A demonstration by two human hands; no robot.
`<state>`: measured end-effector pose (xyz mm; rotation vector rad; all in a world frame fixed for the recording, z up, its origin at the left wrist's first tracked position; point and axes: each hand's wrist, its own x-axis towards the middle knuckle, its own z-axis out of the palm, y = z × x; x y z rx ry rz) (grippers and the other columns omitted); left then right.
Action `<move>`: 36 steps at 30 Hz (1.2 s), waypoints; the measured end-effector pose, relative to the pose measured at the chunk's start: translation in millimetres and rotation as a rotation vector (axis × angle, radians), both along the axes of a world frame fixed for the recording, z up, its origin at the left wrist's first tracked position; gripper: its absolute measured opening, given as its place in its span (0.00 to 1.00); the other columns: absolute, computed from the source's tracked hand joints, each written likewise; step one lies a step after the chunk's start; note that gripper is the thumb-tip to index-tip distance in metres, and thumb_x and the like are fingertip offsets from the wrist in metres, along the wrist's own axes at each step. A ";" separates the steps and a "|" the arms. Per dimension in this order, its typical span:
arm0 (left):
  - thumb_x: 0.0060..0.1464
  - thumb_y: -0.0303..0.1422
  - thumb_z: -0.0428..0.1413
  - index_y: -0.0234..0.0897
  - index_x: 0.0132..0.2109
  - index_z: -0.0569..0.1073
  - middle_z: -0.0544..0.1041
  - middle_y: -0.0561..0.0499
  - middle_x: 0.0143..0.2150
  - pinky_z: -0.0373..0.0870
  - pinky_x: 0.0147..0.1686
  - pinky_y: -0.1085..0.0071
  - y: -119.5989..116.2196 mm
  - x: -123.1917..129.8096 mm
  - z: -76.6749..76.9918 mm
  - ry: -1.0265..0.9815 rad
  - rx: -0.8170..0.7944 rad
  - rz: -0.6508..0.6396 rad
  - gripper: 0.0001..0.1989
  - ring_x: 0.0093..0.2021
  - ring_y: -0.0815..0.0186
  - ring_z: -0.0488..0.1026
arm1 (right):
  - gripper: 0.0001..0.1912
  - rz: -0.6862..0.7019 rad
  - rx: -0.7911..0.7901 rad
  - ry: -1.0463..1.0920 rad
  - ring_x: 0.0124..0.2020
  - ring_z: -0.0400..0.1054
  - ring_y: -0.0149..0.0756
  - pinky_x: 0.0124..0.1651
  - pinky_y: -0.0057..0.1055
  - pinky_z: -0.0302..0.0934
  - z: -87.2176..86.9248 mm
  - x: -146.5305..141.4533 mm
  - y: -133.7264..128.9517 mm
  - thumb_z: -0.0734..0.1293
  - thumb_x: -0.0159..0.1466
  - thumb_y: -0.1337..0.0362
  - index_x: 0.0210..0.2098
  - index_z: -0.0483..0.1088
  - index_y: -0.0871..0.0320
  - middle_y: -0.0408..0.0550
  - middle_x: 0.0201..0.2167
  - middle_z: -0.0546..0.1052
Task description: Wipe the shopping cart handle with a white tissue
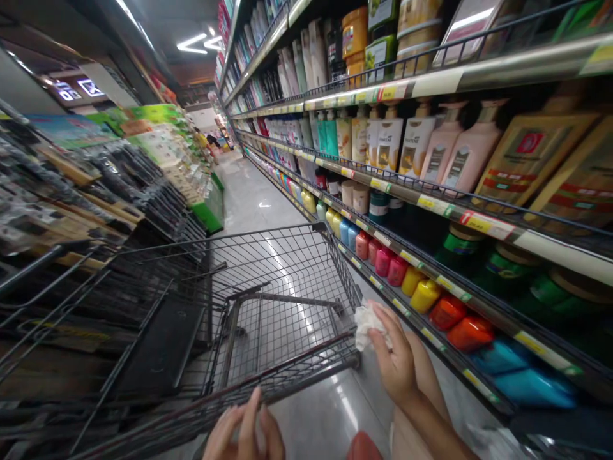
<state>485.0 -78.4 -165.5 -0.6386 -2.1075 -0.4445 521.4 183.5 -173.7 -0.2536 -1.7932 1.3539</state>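
Note:
A crumpled white tissue (368,324) is pinched in my right hand (398,364), just beside the near right corner of a dark wire shopping cart (272,306). The fingers and thumb press around the tissue and hide part of it. At the bottom edge of the view is my left hand (246,428), its fingers apart and nothing visible in them. It lies close to the cart's near bar (306,383); whether it touches the bar I cannot tell. Through the mesh the cart shows the floor, and its frame fills the middle of the view.
Shelves (421,83) of shampoo and lotion bottles run along the right, with colourful bottles (397,271) on the lowest level. Stacked dark wire baskets or carts (57,306) crowd the left. Farther up the aisle floor (244,191) stands a display with a green base (211,214).

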 end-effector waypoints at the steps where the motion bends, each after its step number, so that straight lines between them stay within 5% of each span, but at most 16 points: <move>1: 0.46 0.24 0.59 0.41 0.52 0.69 0.70 0.50 0.34 0.69 0.39 0.65 12.7 -5.5 12.8 0.053 -0.060 -0.011 0.24 0.33 0.65 0.69 | 0.18 -0.025 -0.070 -0.017 0.56 0.66 0.42 0.56 0.43 0.63 0.3 -4.3 0.0 0.61 0.65 0.65 0.55 0.68 0.54 0.53 0.54 0.72; 4: 0.52 0.26 0.56 0.38 0.54 0.68 0.70 0.42 0.44 0.65 0.49 0.57 48.7 -18.1 37.9 0.049 -0.149 -0.002 0.21 0.47 0.57 0.67 | 0.16 -0.073 -0.273 -0.005 0.55 0.67 0.43 0.56 0.44 0.62 3.7 -18.7 -1.9 0.60 0.66 0.61 0.51 0.70 0.56 0.53 0.52 0.74; 7: 0.54 0.27 0.55 0.37 0.53 0.70 0.71 0.41 0.46 0.60 0.53 0.56 69.6 -25.3 40.9 -0.006 -0.220 -0.087 0.18 0.52 0.55 0.65 | 0.16 -0.102 -0.416 0.034 0.53 0.67 0.43 0.56 0.43 0.61 -1.3 -34.0 -3.6 0.59 0.65 0.60 0.48 0.72 0.57 0.53 0.50 0.75; 14: 0.55 0.30 0.56 0.36 0.51 0.72 0.75 0.50 0.31 0.59 0.41 0.65 75.2 -37.7 28.2 -0.016 -0.236 -0.159 0.15 0.36 0.65 0.67 | 0.18 -0.184 -0.360 -0.033 0.51 0.68 0.40 0.55 0.41 0.61 -62.8 -58.7 -9.7 0.58 0.62 0.64 0.48 0.71 0.57 0.52 0.48 0.75; 18: 0.56 0.30 0.56 0.36 0.50 0.72 0.73 0.54 0.27 0.56 0.38 0.67 78.7 -41.5 29.8 -0.011 -0.248 -0.146 0.15 0.29 0.68 0.64 | 0.19 -0.242 -0.238 -0.025 0.53 0.66 0.39 0.57 0.41 0.59 -77.5 -64.7 -10.5 0.57 0.60 0.68 0.49 0.70 0.56 0.52 0.48 0.73; 26: 0.58 0.34 0.53 0.35 0.46 0.74 0.72 0.54 0.25 0.55 0.38 0.65 100.8 -53.8 37.4 -0.083 -0.225 -0.116 0.12 0.29 0.66 0.64 | 0.17 -0.279 -0.422 -0.088 0.46 0.70 0.42 0.51 0.41 0.62 -57.7 -85.5 8.8 0.58 0.61 0.59 0.42 0.73 0.60 0.54 0.42 0.77; 36: 0.59 0.36 0.51 0.38 0.48 0.74 0.73 0.52 0.26 0.54 0.38 0.65 118.2 -61.7 37.3 -0.151 -0.225 -0.093 0.13 0.31 0.64 0.65 | 0.21 -0.522 -0.566 -0.071 0.51 0.67 0.44 0.52 0.40 0.60 -11.9 -71.8 -49.2 0.58 0.63 0.57 0.51 0.66 0.63 0.61 0.50 0.72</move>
